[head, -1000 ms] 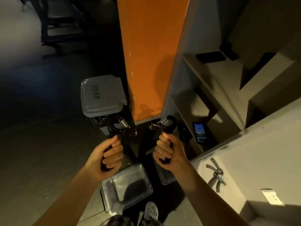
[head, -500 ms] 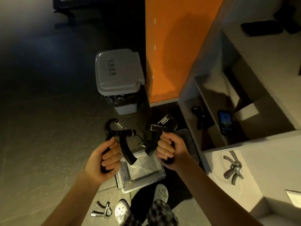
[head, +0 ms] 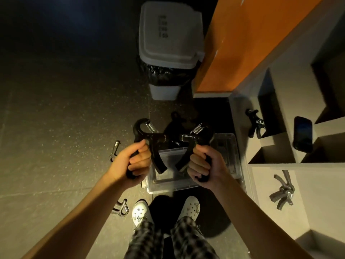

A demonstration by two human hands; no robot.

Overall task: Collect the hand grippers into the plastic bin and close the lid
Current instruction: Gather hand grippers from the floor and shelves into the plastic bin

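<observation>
Left hand (head: pixel 133 161): I have it wrapped around one handle of a black hand gripper (head: pixel 149 144).
Right hand (head: pixel 204 165): clenched on its twin (head: pixel 194 143).
Plastic bin (head: pixel 168 186): open on the floor, directly below.
Handling: rigid, sprung, probably light; padded handles give the best hold.

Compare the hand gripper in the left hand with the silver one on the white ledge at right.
The left-hand gripper is black; the ledge gripper is silvery grey. The black one is held up in the left hand above the clear bin; the grey one lies loose on the ledge. Both have two curved handles.
</observation>
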